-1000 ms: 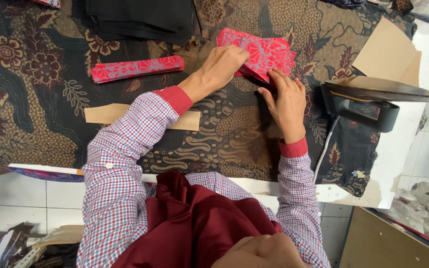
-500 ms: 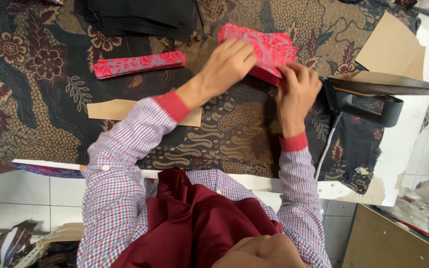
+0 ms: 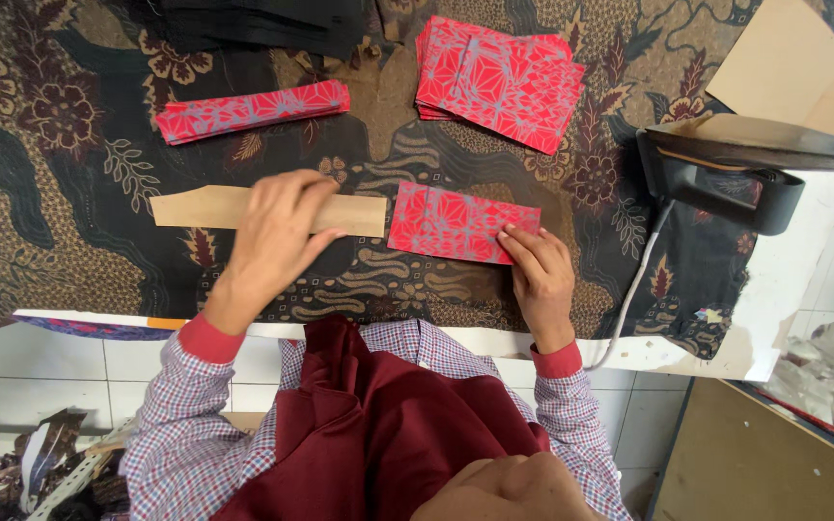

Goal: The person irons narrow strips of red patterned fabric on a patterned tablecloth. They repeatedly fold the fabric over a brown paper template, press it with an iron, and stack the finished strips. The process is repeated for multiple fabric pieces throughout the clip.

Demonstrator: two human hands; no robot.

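A single red patterned cloth piece (image 3: pixel 456 220) lies flat on the dark batik-covered table (image 3: pixel 69 260). My right hand (image 3: pixel 536 275) presses its fingertips on the piece's lower right corner. To its left lies a long tan cardboard strip (image 3: pixel 195 207), and my left hand (image 3: pixel 277 236) rests on top of that strip with fingers curled over it. A stack of the same red pieces (image 3: pixel 499 79) sits farther back. A folded bundle of red strips (image 3: pixel 253 109) lies at the back left.
A black flat iron (image 3: pixel 736 164) stands at the right, its white cord (image 3: pixel 634 289) trailing over the table's front edge. Tan card sheets (image 3: pixel 784 63) lie behind it. Dark folded cloth (image 3: pixel 263 24) sits at the far edge. Boxes and scraps are on the floor.
Both hands have come back from the red stack toward me. One red piece now lies in front under my right hand. My left hand has moved onto the cardboard strip.
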